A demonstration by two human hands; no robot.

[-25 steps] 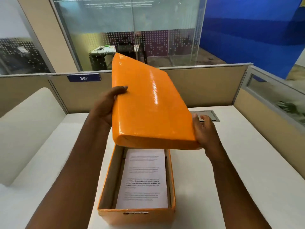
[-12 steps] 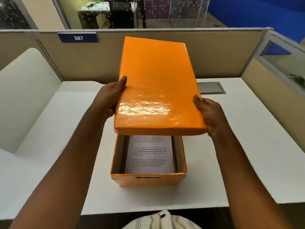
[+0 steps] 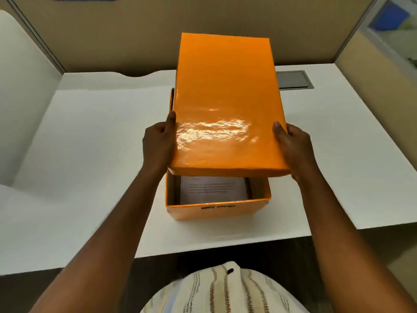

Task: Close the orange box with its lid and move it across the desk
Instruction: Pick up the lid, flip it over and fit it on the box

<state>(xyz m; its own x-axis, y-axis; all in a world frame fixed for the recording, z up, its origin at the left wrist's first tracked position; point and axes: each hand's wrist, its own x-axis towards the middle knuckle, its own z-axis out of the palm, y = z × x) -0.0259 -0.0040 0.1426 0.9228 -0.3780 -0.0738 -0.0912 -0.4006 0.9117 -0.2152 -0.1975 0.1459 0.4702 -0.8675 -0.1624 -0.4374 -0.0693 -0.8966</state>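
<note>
Here the orange lid (image 3: 225, 105) hangs over the orange box (image 3: 216, 210), tilted, its near edge raised clear of the box's near rim so the near end is still open. The left hand (image 3: 158, 143) clasps the lid's left long edge, thumb on top, and the right hand (image 3: 293, 145) clasps the right long edge likewise; each grip is closed on the lid. The box stands on the white bench (image 3: 90, 154), near its front edge and about midway across. Inside, a printed sheet of paper (image 3: 212, 188) lies flat on the bottom. Far right on the bench sits a grey cable hatch (image 3: 293, 79), partly hidden behind the lid. A beige partition (image 3: 135, 30) backs the bench.
</note>
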